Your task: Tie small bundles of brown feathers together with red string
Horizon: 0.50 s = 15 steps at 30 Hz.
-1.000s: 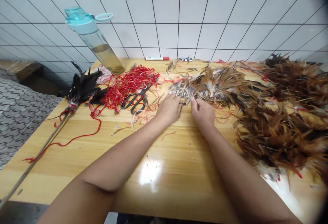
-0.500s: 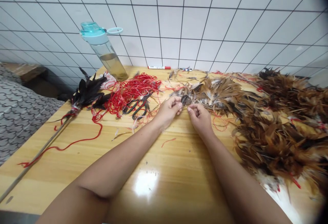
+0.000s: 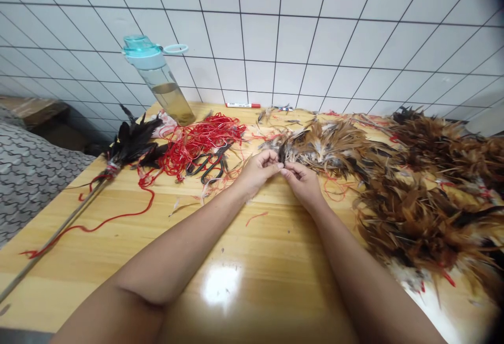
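Observation:
My left hand (image 3: pixel 260 170) is closed in a pinch on a small dark feather (image 3: pixel 282 152), near the middle of the wooden table (image 3: pixel 268 260). My right hand (image 3: pixel 303 182) is pinched too, its fingertips meeting those of my left hand at the feather's lower end; what they hold there is too small to make out. Just behind and right of my hands lies a pile of brown feathers (image 3: pixel 334 144). Left of my hands are black-handled scissors (image 3: pixel 207 165) and a tangle of red string (image 3: pixel 208 136).
A bottle (image 3: pixel 169 92) with a blue lid stands at the back left. A stick (image 3: pixel 59 239) with black feathers (image 3: pixel 132 142) tied on lies at the left. Large brown feather bundles (image 3: pixel 425 218) cover the right side. A red marker (image 3: pixel 243 105) lies by the tiled wall.
My right hand has moved left, and its fingertips now meet those of my left hand. The dark feather between them looks narrower and more upright. The view has shifted slightly.

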Available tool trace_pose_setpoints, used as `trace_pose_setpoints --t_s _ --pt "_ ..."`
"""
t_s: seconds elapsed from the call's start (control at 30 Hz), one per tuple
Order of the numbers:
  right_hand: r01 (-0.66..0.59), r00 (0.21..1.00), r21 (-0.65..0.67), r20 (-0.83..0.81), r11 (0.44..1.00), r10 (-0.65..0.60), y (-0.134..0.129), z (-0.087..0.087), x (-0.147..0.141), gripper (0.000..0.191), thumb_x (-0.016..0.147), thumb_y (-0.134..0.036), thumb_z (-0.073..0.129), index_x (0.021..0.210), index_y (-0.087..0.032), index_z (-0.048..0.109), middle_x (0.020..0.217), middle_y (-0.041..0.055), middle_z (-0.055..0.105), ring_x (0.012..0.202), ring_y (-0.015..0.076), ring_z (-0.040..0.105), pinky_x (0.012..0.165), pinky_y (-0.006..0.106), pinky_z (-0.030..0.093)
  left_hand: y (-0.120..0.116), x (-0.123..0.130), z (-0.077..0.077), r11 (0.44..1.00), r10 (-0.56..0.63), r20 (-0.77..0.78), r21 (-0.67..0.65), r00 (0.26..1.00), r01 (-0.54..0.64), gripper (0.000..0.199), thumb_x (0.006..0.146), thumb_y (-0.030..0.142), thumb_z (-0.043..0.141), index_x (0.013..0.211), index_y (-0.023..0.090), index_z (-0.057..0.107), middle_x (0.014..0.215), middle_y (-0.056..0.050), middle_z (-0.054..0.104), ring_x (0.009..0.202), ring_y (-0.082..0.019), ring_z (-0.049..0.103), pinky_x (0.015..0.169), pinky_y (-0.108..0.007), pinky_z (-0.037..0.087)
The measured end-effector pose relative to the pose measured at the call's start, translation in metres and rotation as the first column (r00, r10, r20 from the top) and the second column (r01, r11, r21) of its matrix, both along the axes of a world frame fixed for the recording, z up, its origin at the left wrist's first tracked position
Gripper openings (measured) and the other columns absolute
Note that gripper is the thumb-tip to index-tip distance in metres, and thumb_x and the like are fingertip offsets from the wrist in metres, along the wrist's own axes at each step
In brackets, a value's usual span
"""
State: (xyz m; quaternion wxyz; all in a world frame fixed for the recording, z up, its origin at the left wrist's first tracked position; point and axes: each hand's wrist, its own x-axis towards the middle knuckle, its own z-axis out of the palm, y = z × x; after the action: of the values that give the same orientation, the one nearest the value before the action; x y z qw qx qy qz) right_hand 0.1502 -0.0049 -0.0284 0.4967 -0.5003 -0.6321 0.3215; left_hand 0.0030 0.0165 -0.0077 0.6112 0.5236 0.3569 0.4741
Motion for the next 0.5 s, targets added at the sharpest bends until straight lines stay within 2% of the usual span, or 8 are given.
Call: trace_pose_setpoints --t_s 0.1,0.17,0.2,0.27,0.37,0.43,0.5 --pt "-0.021 0.999 0.019 0.045 1.0 0.02 0.001 0.001 0.003 0.019 0.076 -0.039 0.06 0.07 -0.022 0.067 0.071 0.0015 0.064 0.071 0.017 0.057 0.072 0.031 0.047 0.001 -0.001 -0.001 0.999 -0.049 -0.015 -0.012 0.999 0.049 0.027 0.065 0.031 0.075 0.069 0.016 0.053 0.063 0.005 0.045 0.056 -0.005 0.038 0.054 -0.019 0.03" --pt "-0.017 0.998 0.009 0.057 1.0 0.016 0.002 0.001 0.004 0.02 0.077 -0.038 0.059 0.068 -0.022 0.066 0.069 0.0012 0.063 0.071 0.0169 0.057 0.072 0.031 0.046 0.005 -0.004 0.0 0.999 -0.037 -0.021 -0.002 0.999 0.037 0.023 0.067 0.03 0.073 0.074 0.016 0.057 0.065 0.004 0.049 0.058 -0.006 0.041 0.055 -0.02 0.033" --pt "-0.007 0.999 0.0 0.045 1.0 0.007 0.002 0.001 0.005 0.02 0.078 -0.038 0.058 0.068 -0.022 0.065 0.07 0.001 0.063 0.071 0.0166 0.057 0.073 0.03 0.046 0.009 -0.006 0.0 1.0 0.009 -0.027 0.018 1.0 -0.009 0.019 0.069 0.029 0.071 0.077 0.016 0.059 0.068 0.003 0.052 0.06 -0.007 0.044 0.057 -0.02 0.035" --pt "0.02 1.0 -0.028 -0.007 0.999 -0.02 0.001 0.001 0.005 0.022 0.08 -0.038 0.057 0.069 -0.021 0.064 0.071 0.0008 0.063 0.072 0.016 0.057 0.073 0.03 0.046 0.018 -0.014 -0.001 0.98 0.186 -0.069 0.089 0.98 -0.179 0.015 0.073 0.025 0.066 0.084 0.017 0.062 0.075 0.002 0.057 0.065 -0.009 0.049 0.062 -0.021 0.039" --pt "0.058 0.994 -0.073 -0.086 0.996 -0.064 0.001 0.0 0.005 0.024 0.082 -0.041 0.055 0.073 -0.02 0.064 0.073 0.0008 0.064 0.073 0.0152 0.058 0.073 0.028 0.045 0.032 -0.029 -0.006 0.879 0.464 -0.223 0.236 0.857 -0.415 0.011 0.077 0.021 0.059 0.087 0.018 0.063 0.077 0.001 0.059 0.069 -0.01 0.051 0.067 -0.022 0.041" --pt "0.075 0.991 -0.088 -0.105 0.993 -0.084 0.001 0.0 0.004 0.024 0.081 -0.042 0.056 0.074 -0.02 0.064 0.074 0.0011 0.065 0.073 0.015 0.057 0.073 0.028 0.045 0.037 -0.037 -0.011 0.837 0.535 -0.348 0.34 0.77 -0.428 0.009 0.078 0.021 0.056 0.085 0.018 0.063 0.078 0.0 0.059 0.07 -0.012 0.052 0.068 -0.024 0.041" --pt "0.095 0.989 -0.09 -0.106 0.991 -0.104 0.001 0.001 0.003 0.024 0.081 -0.042 0.056 0.073 -0.02 0.064 0.074 0.0014 0.065 0.072 0.0152 0.057 0.073 0.028 0.045 0.038 -0.04 -0.014 0.828 0.546 -0.47 0.431 0.693 -0.36 0.007 0.079 0.02 0.056 0.081 0.018 0.062 0.079 -0.001 0.06 0.071 -0.013 0.053 0.07 -0.026 0.041"
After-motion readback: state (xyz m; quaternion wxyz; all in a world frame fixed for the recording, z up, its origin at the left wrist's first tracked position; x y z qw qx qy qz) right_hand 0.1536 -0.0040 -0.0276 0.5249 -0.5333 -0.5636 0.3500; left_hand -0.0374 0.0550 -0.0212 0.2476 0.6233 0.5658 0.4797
